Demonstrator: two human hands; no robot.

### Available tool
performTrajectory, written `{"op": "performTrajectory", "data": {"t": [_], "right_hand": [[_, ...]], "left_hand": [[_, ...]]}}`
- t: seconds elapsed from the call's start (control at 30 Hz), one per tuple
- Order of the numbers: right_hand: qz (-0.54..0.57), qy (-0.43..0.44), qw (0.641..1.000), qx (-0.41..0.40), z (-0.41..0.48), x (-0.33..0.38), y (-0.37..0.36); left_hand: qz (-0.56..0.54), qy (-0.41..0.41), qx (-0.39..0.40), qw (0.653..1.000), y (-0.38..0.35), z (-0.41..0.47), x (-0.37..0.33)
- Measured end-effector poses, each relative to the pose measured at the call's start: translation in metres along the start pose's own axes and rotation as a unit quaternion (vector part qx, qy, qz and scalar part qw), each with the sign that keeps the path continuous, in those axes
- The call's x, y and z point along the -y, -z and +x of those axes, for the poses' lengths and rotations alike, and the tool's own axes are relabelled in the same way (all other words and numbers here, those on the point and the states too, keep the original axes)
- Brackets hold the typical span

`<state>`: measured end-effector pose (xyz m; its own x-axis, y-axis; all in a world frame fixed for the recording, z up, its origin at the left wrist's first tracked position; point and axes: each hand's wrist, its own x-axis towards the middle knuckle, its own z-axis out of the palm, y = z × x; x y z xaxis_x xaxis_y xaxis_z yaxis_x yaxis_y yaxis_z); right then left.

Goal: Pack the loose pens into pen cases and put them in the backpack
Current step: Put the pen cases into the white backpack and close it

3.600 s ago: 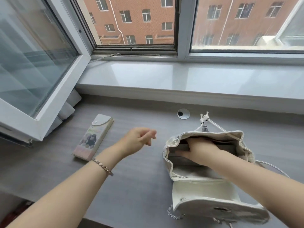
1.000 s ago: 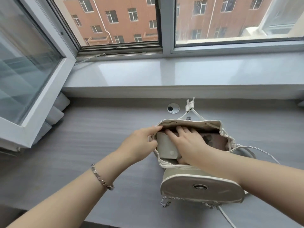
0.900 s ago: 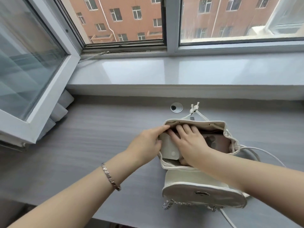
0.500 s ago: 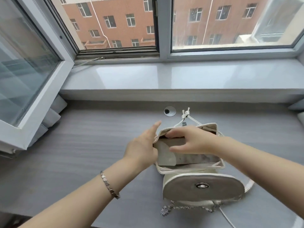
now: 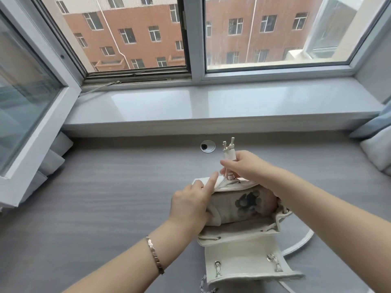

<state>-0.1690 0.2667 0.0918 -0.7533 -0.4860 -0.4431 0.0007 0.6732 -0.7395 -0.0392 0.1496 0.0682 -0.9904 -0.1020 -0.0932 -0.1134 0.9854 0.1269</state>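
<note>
A small cream backpack [image 5: 243, 259] lies on the grey desk, its flap thrown open toward me. A pen case [image 5: 243, 206] with a dark flower print sits in the bag's mouth. My left hand [image 5: 190, 206] holds the left rim of the opening, its index finger stretched out along the edge. My right hand [image 5: 243, 166] pinches the white drawstring [image 5: 228, 150] above the back of the opening, with the cord ends sticking up. No loose pens are in view.
The grey desk [image 5: 105, 197] runs below a pale window sill [image 5: 190, 106]. An open window sash [image 5: 31, 102] juts in at the left. A round cable grommet [image 5: 207, 146] lies behind the bag. Pale cushions [image 5: 376, 149] sit at the right edge.
The pen case that lay on the desk is now in the bag. My right hand has left the opening and taken the drawstring; my left hand has stayed at the rim.
</note>
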Motion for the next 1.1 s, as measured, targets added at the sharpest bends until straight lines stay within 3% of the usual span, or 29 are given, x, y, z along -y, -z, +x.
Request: {"op": "performTrajectory", "data": {"t": [0.07,0.23,0.4,0.47,0.53,0.57,0.63,0.7,0.77,0.83,0.9,1.03,1.1], "right_hand": [[0.139,0.002,0.990,0.023,-0.001,0.001,-0.008],[0.343,0.029,0.939,-0.024,-0.008,0.001,-0.018],[0.440,0.106,0.891,-0.032,-0.030,0.012,-0.011],[0.472,0.144,0.867,-0.064,-0.042,0.022,-0.003],[0.537,0.183,0.819,-0.082,-0.052,0.032,0.008],[0.564,0.211,0.794,-0.080,-0.056,0.038,0.013],[0.580,0.284,0.761,-0.062,-0.060,0.049,0.019],[0.573,0.319,0.753,-0.053,-0.060,0.054,0.021],[0.549,0.301,0.778,-0.057,-0.059,0.047,0.017],[0.498,0.266,0.823,-0.062,-0.061,0.028,0.005],[0.453,0.227,0.860,-0.059,-0.065,0.000,-0.010],[0.380,0.189,0.905,-0.024,-0.073,-0.041,-0.033],[0.365,0.197,0.910,-0.012,-0.075,-0.045,-0.038]], "left_hand": [[-0.007,-0.040,-0.030,0.999,-0.009,-0.004,-0.003],[-0.010,-0.063,-0.068,0.996,-0.022,-0.008,-0.003],[-0.062,-0.031,-0.092,0.993,-0.004,-0.004,0.004],[-0.200,-0.027,-0.024,0.979,0.011,0.003,0.014],[-0.393,-0.069,0.005,0.917,0.028,0.003,0.019],[-0.439,-0.088,-0.026,0.894,0.035,0.003,0.019],[-0.412,-0.133,-0.124,0.893,0.036,0.006,0.022],[-0.314,-0.178,-0.232,0.903,0.031,0.011,0.027],[-0.197,-0.210,-0.302,0.909,0.017,0.014,0.033],[-0.103,-0.244,-0.318,0.910,-0.007,0.011,0.036],[-0.057,-0.288,-0.257,0.921,-0.028,0.003,0.044],[-0.105,-0.343,0.041,0.932,-0.011,0.016,0.049],[-0.043,-0.357,0.142,0.922,0.006,0.038,0.031]]}}
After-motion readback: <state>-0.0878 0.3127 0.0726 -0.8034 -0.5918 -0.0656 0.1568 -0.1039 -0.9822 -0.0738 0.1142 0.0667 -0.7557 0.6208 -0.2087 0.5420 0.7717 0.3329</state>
